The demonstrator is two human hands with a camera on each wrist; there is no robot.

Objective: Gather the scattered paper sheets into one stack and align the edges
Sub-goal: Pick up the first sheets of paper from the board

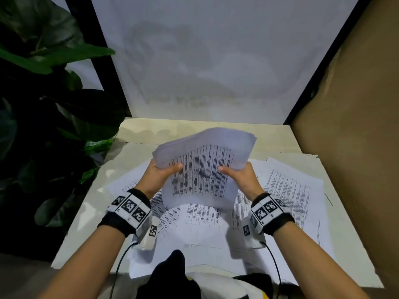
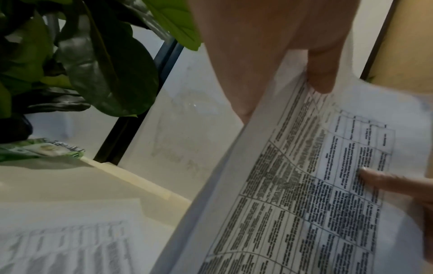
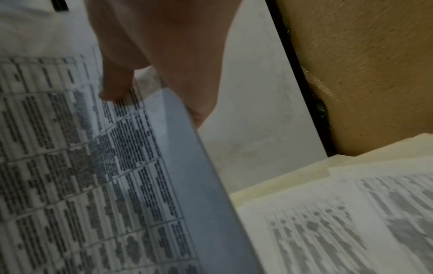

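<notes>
Both hands are up: left hand (image 1: 158, 175) and right hand (image 1: 241, 176) each pinch a side of the paper stack (image 1: 203, 169), thumbs pressed on its printed face. The thin, floppy sheets bow above the loose sheets (image 1: 287, 188) fanned flat across the pale table (image 1: 97, 203).

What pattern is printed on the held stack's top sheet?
A black table grid filled with dense text rows on white paper, seen best from the left wrist.
</notes>
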